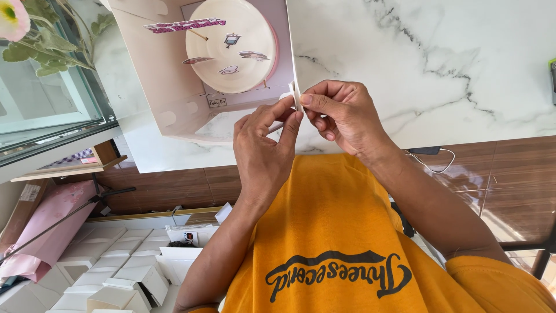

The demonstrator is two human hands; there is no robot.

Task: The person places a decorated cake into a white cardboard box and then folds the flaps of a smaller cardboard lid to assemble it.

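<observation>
Cake box (162,69) on the marble counter (434,58), both hands pinching its right wall's flap (294,93): left hand (266,145), right hand (341,113). Tug hard and the cake (230,45) may get jolted.

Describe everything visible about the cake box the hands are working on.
The cake box is white, looks like thin card, and stands open on the marble counter, with a round white cake carrying small toppers inside. Its side walls show round cut-outs. The left hand and right hand pinch a small tab at the near corner of its right-hand wall.
</observation>
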